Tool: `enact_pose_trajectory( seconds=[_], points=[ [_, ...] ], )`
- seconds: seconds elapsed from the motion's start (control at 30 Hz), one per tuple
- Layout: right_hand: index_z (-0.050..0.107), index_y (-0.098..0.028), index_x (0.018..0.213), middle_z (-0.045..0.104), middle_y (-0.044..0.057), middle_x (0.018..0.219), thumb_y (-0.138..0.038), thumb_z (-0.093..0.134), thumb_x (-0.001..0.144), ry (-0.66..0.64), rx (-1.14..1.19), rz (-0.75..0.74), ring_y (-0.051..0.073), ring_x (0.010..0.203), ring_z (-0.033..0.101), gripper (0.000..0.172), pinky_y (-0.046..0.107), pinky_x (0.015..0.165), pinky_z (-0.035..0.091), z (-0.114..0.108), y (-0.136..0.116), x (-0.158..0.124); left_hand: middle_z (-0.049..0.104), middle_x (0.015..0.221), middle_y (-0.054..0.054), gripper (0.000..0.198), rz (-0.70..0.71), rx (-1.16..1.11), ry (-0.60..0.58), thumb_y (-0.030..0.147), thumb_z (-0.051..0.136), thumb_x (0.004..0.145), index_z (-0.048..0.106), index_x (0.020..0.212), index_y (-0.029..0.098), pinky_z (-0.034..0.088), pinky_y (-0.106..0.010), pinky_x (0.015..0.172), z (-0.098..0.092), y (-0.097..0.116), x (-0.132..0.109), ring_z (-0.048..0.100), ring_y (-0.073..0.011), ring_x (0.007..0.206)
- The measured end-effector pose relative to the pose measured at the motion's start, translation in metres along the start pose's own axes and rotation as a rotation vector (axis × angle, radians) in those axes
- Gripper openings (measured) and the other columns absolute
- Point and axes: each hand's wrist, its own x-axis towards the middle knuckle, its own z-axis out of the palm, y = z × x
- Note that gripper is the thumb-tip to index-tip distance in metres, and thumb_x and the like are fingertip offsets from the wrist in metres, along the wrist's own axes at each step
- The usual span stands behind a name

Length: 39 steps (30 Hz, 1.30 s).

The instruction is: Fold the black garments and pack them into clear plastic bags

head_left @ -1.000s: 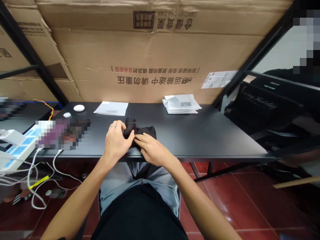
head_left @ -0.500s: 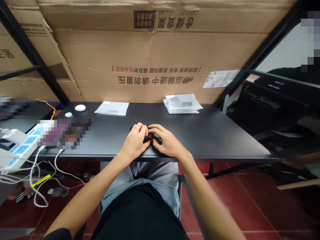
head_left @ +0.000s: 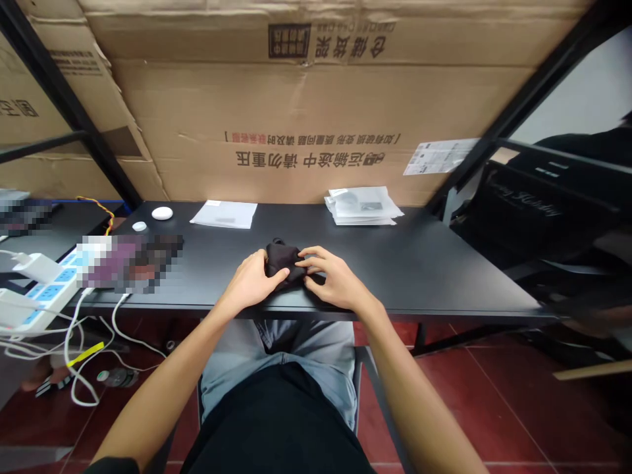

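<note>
A small, soft black fabric bundle (head_left: 282,258) lies near the front edge of the black desk (head_left: 419,263). At its far side a dark loop of cord or strap sticks up. My left hand (head_left: 251,280) grips the bundle's left side, its thumb across the front and its other fingers partly hidden behind. From the right, my right hand (head_left: 332,275) holds the other side with curled fingertips, the thumb low near the desk. Whether anything is inside the fabric I cannot tell.
Flat white packets (head_left: 224,214) and a stack of translucent packets (head_left: 364,205) lie along the cardboard (head_left: 316,99) at the back. A white oval case (head_left: 162,213) and a round white lid-like piece (head_left: 139,226) sit left, near a white power strip (head_left: 49,289) with cables.
My left hand has slid left from the top of the bundle to its side, so more of the black fabric shows. My right hand stays nearly in place.
</note>
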Motion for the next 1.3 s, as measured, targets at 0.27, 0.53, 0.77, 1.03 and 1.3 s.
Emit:
enact_pose_trajectory(
  seconds=[0.27,0.53,0.77,1.03,1.3],
  points=[
    [0.074,-0.025,0.144,0.061,0.022,0.169,-0.033,0.092,0.093,0.034,-0.301,-0.225,0.044,0.160,0.058,0.055,0.072,0.130,0.051,0.000,-0.004,0.002,0.081,0.112,-0.008,0.027,-0.239,-1.084,-0.150,0.036,0.075,0.101,0.063,0.122,0.025,0.069,-0.047,0.092,-0.003,0.013,0.001,0.081,-0.0265,0.104],
    [0.052,-0.023,0.169,0.068,0.016,0.167,0.002,0.058,0.092,-0.010,-0.293,-0.412,0.029,0.160,0.062,0.082,0.070,0.142,0.036,0.004,0.001,0.003,0.082,0.119,-0.011,0.038,-0.260,-1.224,-0.399,0.046,0.089,0.091,0.075,0.117,0.022,0.075,-0.049,0.086,-0.008,0.020,-0.009,0.081,-0.0324,0.116],
    [0.061,-0.027,0.167,0.067,0.010,0.169,0.007,0.064,0.076,-0.046,-0.350,-0.284,0.029,0.157,0.066,0.097,0.055,0.137,0.049,-0.002,0.011,-0.005,0.081,0.139,-0.014,0.035,0.067,-0.038,0.132,0.039,0.076,0.098,0.080,0.127,0.021,0.059,-0.050,0.119,-0.069,-0.055,0.052,0.076,-0.0326,0.127],
    [0.066,-0.032,0.164,0.070,0.006,0.166,-0.003,0.072,0.087,0.127,-0.323,-0.130,0.029,0.144,0.076,0.082,0.043,0.121,0.064,-0.004,0.003,-0.007,0.073,0.155,-0.021,0.053,-0.003,0.636,-0.025,0.021,0.059,0.097,0.072,0.149,0.014,0.053,-0.051,0.119,-0.116,-0.109,0.109,0.069,-0.0388,0.138],
    [0.075,-0.029,0.153,0.086,0.003,0.140,-0.008,0.069,0.081,0.410,-0.262,0.025,0.032,0.121,0.086,0.076,0.043,0.112,0.068,-0.016,-0.002,-0.006,0.082,0.122,-0.014,0.019,0.125,0.612,-0.115,0.026,0.063,0.103,0.077,0.116,0.025,0.059,-0.042,0.100,-0.079,-0.079,0.080,0.077,-0.0345,0.114]
  ],
)
